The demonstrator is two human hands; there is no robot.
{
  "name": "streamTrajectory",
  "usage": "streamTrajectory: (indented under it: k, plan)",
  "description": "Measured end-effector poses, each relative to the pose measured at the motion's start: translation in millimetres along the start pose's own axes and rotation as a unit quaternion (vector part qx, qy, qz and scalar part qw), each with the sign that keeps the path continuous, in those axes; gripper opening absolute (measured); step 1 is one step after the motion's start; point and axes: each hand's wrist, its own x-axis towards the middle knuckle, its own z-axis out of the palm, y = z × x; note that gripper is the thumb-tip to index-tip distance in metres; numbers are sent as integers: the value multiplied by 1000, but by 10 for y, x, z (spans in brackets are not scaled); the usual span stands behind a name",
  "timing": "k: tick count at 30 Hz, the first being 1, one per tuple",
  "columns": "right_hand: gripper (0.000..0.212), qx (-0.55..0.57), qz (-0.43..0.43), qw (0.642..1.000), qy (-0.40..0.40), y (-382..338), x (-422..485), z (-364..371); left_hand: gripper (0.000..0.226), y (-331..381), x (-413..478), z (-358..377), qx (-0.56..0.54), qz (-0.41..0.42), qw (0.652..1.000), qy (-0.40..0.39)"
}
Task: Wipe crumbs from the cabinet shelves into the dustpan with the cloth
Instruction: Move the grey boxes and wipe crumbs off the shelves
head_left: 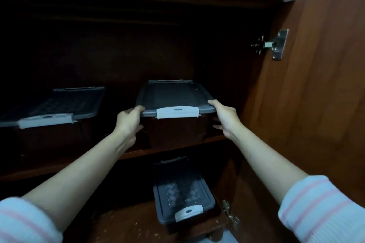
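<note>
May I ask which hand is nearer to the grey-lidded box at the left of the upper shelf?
Left. The left hand grips the middle box at its left side, just right of the left box; the right hand grips its right side, farther off.

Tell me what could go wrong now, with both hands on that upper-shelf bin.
1. The left hand and right hand grip the upper bin only at its front corners; it may tip if pulled out.
2. If dropped, it would likely hit the lower bin beneath.
3. Crumbs lie beside that bin; a fall could scatter them.
</note>
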Motion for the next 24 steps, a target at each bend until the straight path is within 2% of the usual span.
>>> streamTrajectory:
  k: [1,3,6,11,17,24]
  plan:
    - [17,-26,-7,1000,-6,-55,-58,-13,10,43,-140,-77,8,16,1000,-1]
    - [20,-71,-18,997,-27,-162,-223,-19,17,126,-462,-268,32,61,998,-8]
    - [26,-82,-17,995,-53,-284,-483,25,21,218,-930,-606,44,106,993,-18]
    - [35,-117,50,987,-95,-232,-984,103,20,265,-1457,-1185,72,96,992,-30]
    - [25,-108,67,983,-130,268,-1612,270,20,45,-1727,-1750,148,11,989,-9]
    - [22,-129,81,974,-168,983,-2212,478,36,-430,-1855,-2234,204,-129,970,22]
